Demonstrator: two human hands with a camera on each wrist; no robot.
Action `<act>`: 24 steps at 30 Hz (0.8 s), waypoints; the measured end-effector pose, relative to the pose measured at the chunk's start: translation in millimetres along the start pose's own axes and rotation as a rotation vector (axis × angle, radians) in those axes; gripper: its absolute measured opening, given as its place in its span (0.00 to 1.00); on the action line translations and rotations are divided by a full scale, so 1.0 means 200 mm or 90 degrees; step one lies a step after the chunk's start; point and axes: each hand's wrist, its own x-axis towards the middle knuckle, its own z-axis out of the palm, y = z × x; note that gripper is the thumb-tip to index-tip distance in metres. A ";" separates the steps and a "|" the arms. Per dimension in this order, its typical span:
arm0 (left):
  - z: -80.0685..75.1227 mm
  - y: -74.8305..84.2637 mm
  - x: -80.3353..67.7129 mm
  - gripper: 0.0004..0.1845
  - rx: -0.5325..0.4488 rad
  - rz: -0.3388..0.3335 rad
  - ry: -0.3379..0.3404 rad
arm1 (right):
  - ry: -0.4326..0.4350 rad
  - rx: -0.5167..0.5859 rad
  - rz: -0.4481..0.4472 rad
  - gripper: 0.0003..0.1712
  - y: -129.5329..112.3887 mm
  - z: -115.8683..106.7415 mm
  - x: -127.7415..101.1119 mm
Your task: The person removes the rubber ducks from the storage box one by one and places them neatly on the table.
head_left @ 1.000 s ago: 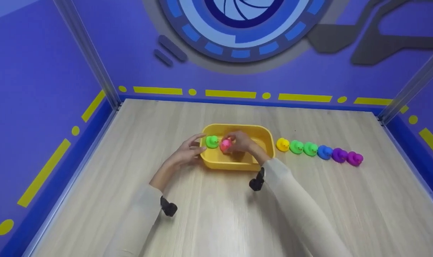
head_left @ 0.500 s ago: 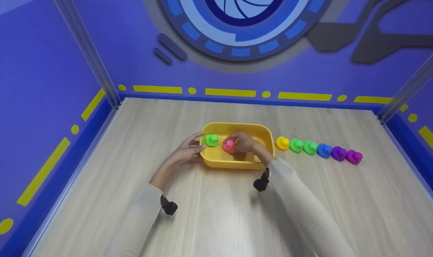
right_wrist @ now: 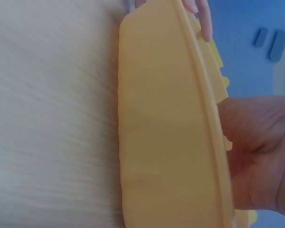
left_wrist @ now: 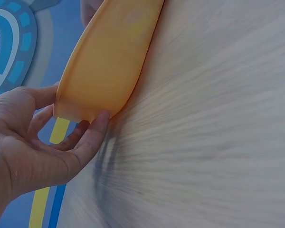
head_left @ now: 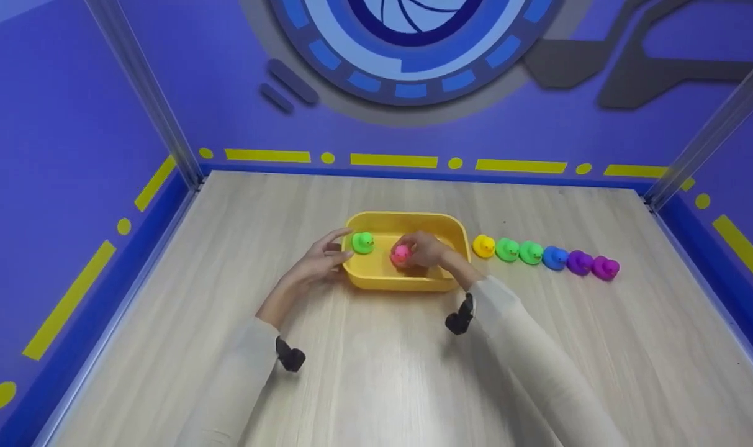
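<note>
A yellow plastic tub (head_left: 407, 284) stands on the table, also seen from outside in both wrist views. My left hand (head_left: 314, 264) holds its left end; in the left wrist view the fingers (left_wrist: 92, 137) lie against the end wall and rim. Inside the tub my right hand (head_left: 427, 249) grips a pink toy duck (head_left: 401, 255), whose head shows beside the fingers. In the right wrist view the tub wall (right_wrist: 166, 118) hides the fingertips and the duck. A green toy duck (head_left: 363, 243) sits at the tub's left end, near my left fingertips.
Right of the tub, several toy ducks stand in a slanting row: a yellow duck (head_left: 483, 246) nearest it, then green ones, a blue duck (head_left: 555, 257), a purple one and a magenta duck (head_left: 606, 268) farthest right. Blue-purple panels (head_left: 239, 118) wall the wooden table (head_left: 376, 372) at back and sides.
The right hand has shifted a little to the right inside the tub with the pink duck, widening the gap to the green duck. The left hand stays at the tub's end.
</note>
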 end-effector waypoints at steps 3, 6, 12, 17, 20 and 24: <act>0.00 0.00 0.00 0.31 -0.001 -0.003 -0.004 | -0.008 -0.037 -0.011 0.19 -0.01 -0.01 -0.03; 0.00 0.00 0.01 0.31 0.006 -0.008 -0.003 | -0.011 -0.035 -0.006 0.20 -0.02 -0.02 -0.05; 0.00 0.01 0.01 0.31 0.007 -0.012 0.003 | 0.019 0.024 -0.006 0.21 -0.02 -0.07 -0.10; 0.01 0.01 0.01 0.30 0.002 -0.017 0.004 | 0.048 0.075 -0.006 0.21 0.02 -0.11 -0.14; 0.01 0.01 0.01 0.30 0.001 -0.018 0.006 | 0.055 0.096 -0.016 0.20 0.04 -0.12 -0.16; 0.00 0.01 0.00 0.29 -0.001 -0.016 0.007 | 0.049 0.120 -0.013 0.20 0.06 -0.13 -0.20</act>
